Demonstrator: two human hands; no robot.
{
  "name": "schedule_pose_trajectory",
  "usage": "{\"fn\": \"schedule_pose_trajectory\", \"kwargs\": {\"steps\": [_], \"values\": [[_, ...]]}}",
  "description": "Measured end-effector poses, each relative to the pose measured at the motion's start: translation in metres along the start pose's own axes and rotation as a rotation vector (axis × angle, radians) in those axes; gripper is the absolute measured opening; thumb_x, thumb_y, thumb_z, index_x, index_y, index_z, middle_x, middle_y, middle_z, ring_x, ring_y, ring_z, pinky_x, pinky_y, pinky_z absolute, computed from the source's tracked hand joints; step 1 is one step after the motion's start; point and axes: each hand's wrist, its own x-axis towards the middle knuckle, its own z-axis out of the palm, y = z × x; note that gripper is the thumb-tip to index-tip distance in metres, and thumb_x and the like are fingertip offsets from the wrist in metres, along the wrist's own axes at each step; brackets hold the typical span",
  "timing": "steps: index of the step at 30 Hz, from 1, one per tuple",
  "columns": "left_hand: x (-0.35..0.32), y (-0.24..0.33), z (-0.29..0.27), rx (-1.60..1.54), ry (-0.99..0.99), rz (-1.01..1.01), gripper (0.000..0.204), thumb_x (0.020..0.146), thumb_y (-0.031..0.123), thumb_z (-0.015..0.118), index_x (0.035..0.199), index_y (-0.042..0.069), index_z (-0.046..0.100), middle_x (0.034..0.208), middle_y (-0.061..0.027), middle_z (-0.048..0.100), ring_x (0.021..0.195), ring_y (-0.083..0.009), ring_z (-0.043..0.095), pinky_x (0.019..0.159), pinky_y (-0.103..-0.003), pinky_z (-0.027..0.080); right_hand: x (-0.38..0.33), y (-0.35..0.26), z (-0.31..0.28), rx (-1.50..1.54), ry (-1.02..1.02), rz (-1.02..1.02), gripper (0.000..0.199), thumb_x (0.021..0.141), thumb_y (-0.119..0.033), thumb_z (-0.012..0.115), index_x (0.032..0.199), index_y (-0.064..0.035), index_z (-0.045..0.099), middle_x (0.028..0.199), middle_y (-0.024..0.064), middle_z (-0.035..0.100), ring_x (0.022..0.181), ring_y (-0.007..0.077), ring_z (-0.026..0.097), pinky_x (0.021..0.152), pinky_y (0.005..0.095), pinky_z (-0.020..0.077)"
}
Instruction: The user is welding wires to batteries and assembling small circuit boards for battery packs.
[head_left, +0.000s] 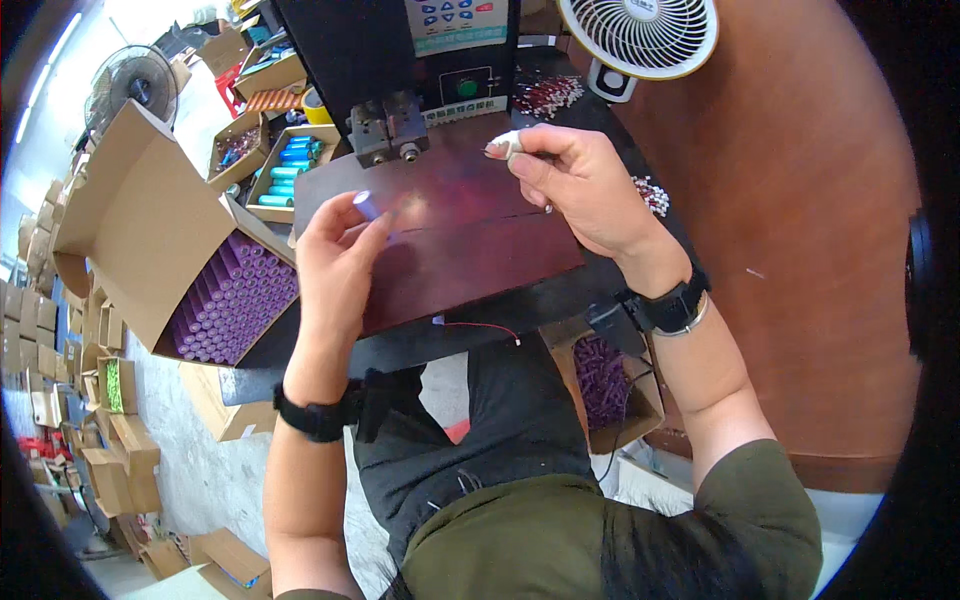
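My left hand [335, 255] grips a light purple cylindrical battery cell [366, 205] between thumb and fingers, its end facing up, over the dark red work board [470, 250]. My right hand [580, 185] is raised over the board's right side, thumb and index finger pinched together. A white wrap [508, 144] covers a fingertip there. What the pinch holds is too small to make out; a tiny white tip shows below the palm. Between and beyond my hands is a black bench machine [465, 70] with a metal head [388, 130]. A thin red wire lead [485, 325] lies at the board's near edge.
An open carton [150, 225] of purple cells stands at left, with a box of teal cells [285, 175] behind. Bundled wire leads [545, 95] and a white fan [645, 38] are at back right. Another box of purple pieces [603, 385] sits below the bench.
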Motion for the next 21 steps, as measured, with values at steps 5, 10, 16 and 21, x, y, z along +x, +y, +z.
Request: {"fn": "schedule_pose_trajectory", "kwargs": {"steps": [5, 10, 16, 21], "values": [[0.019, -0.014, 0.013, 0.143, 0.012, 0.034, 0.027, 0.075, 0.002, 0.06, 0.101, -0.004, 0.053, 0.089, -0.0087, 0.06, 0.08, -0.0131, 0.058, 0.072, -0.023, 0.046, 0.019, 0.016, 0.018, -0.461, 0.028, -0.126, 0.016, 0.078, -0.011, 0.058, 0.087, 0.0014, 0.06, 0.071, 0.01, 0.06, 0.065, 0.0169, 0.057, 0.059, 0.0277, 0.0441], [0.025, -0.027, 0.022, 0.384, 0.115, 0.157, 0.027, 0.071, 0.007, 0.063, 0.097, 0.0, 0.058, 0.083, -0.011, 0.064, 0.075, -0.0164, 0.063, 0.069, -0.026, 0.048, 0.034, 0.04, 0.032, -0.526, -0.006, -0.124, 0.014, 0.079, -0.012, 0.056, 0.081, 0.0025, 0.057, 0.076, 0.0121, 0.059, 0.07, 0.0211, 0.056, 0.063, 0.0301, 0.0444], [0.029, -0.026, 0.031, 0.425, 0.129, 0.176, 0.027, 0.071, 0.008, 0.062, 0.098, 0.002, 0.059, 0.083, -0.0118, 0.064, 0.076, -0.0198, 0.063, 0.068, -0.028, 0.048, 0.04, 0.053, 0.041, -0.391, 0.0, -0.05, 0.017, 0.076, -0.016, 0.057, 0.077, 0.0014, 0.058, 0.072, 0.0171, 0.06, 0.068, 0.0294, 0.059, 0.062, 0.0353, 0.0449], [0.027, -0.023, 0.031, 0.462, 0.148, 0.173, 0.027, 0.071, 0.008, 0.061, 0.098, 0.004, 0.059, 0.083, -0.0125, 0.064, 0.076, -0.0207, 0.064, 0.068, -0.029, 0.048, 0.042, 0.055, 0.044, -0.477, 0.068, -0.074, 0.018, 0.073, -0.016, 0.061, 0.079, 0.0012, 0.06, 0.07, 0.0166, 0.06, 0.068, 0.0297, 0.06, 0.061, 0.0344, 0.0453]]}}
